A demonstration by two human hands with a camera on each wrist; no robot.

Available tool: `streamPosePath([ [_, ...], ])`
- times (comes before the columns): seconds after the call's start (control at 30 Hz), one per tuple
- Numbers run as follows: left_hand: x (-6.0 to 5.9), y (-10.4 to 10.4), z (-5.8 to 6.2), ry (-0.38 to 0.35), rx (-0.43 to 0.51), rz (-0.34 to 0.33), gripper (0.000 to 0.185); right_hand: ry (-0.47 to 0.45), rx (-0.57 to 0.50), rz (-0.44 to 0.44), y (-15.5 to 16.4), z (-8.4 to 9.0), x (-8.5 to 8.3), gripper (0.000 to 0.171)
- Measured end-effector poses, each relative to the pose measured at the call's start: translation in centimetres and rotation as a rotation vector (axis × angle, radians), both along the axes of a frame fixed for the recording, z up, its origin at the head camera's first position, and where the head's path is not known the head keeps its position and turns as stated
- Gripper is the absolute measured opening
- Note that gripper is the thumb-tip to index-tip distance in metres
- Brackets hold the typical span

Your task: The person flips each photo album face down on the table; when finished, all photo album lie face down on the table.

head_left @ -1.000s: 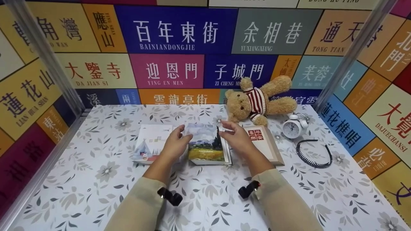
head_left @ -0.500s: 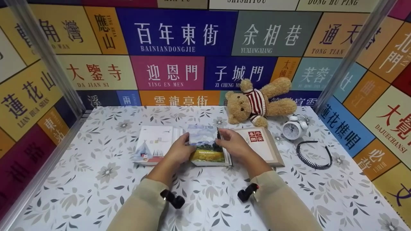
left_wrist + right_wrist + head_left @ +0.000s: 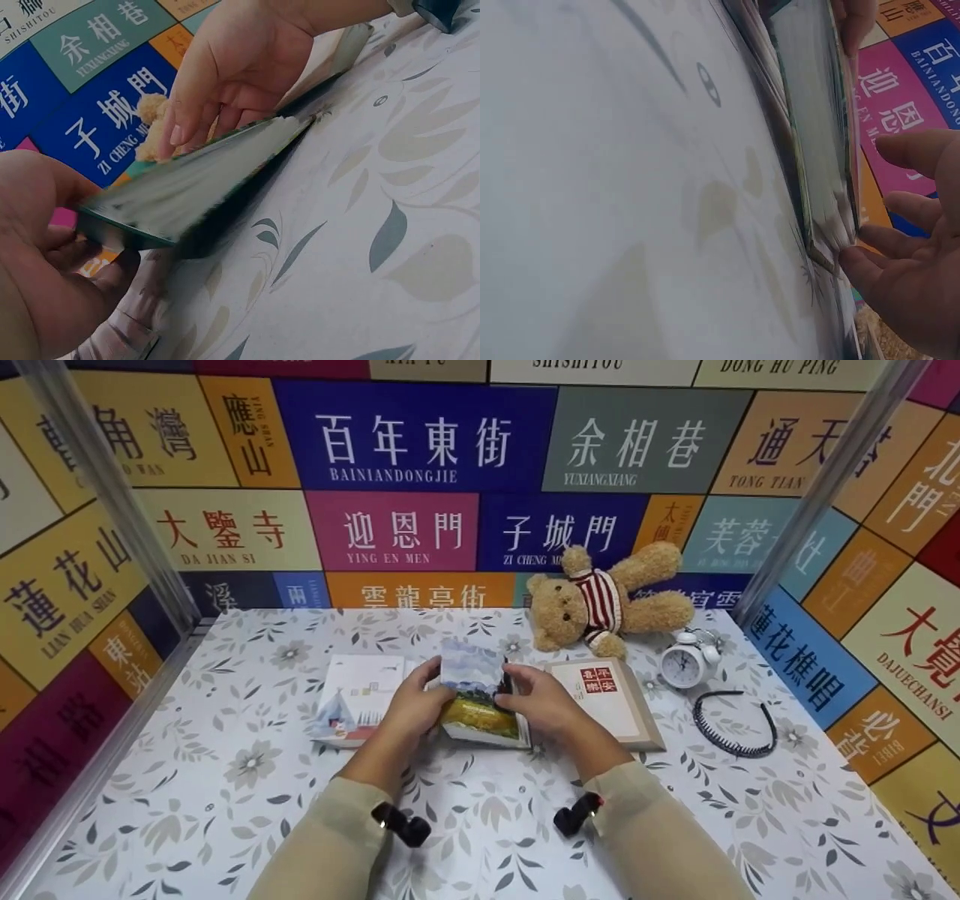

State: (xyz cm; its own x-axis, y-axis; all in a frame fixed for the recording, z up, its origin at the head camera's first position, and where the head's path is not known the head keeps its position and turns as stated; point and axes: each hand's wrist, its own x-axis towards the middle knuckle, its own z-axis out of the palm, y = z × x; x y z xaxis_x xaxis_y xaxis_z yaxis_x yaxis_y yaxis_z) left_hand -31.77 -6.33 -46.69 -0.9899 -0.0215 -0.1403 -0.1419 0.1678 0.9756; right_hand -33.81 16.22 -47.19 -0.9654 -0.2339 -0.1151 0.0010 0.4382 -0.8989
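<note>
A small thick book with a painted landscape cover is between the hands in the head view. My left hand grips its left side, thumb on one cover and fingers on the other. In the left wrist view the left end of the book is raised and its right end is low, close over the table. My right hand is at the right side, its fingertips right at the book's corner and its thumb over the cover. More page edges show beneath the book in the right wrist view.
A white book with a tent drawing lies to the left. Right of the hands lies a beige book with red characters. Behind are a teddy bear, a white alarm clock and a black headband. Printed walls enclose the table.
Both hands have come in from above the book to its sides. My left hand has taken hold of the left side, and the book now tilts, with that side raised.
</note>
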Motion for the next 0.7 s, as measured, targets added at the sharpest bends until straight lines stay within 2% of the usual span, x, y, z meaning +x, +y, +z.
streamPosePath([
  [0.17,0.0,0.1,0.6,0.019,0.114,0.042,0.067,0.023,0.011,0.043,-0.6,0.0,0.5,0.073],
  [0.33,0.0,0.2,1.0,-0.045,0.185,0.045,0.066,0.073,0.060,0.055,-0.9,0.1,0.6,0.069],
  [0.43,0.0,0.2,1.1,-0.079,0.268,0.042,0.064,0.102,0.107,0.072,-0.9,0.5,0.8,0.064],
  [0.53,0.1,0.1,1.2,-0.076,0.362,0.022,0.057,0.105,0.135,0.082,-0.9,1.3,1.2,0.062],
  [0.6,0.2,0.1,1.3,-0.056,0.411,0.010,0.050,0.083,0.100,0.079,-0.9,1.9,1.4,0.060],
  [0.7,0.3,0.3,1.5,0.021,0.461,-0.030,0.044,0.053,-0.028,0.087,-1.0,2.8,1.7,0.059],
])
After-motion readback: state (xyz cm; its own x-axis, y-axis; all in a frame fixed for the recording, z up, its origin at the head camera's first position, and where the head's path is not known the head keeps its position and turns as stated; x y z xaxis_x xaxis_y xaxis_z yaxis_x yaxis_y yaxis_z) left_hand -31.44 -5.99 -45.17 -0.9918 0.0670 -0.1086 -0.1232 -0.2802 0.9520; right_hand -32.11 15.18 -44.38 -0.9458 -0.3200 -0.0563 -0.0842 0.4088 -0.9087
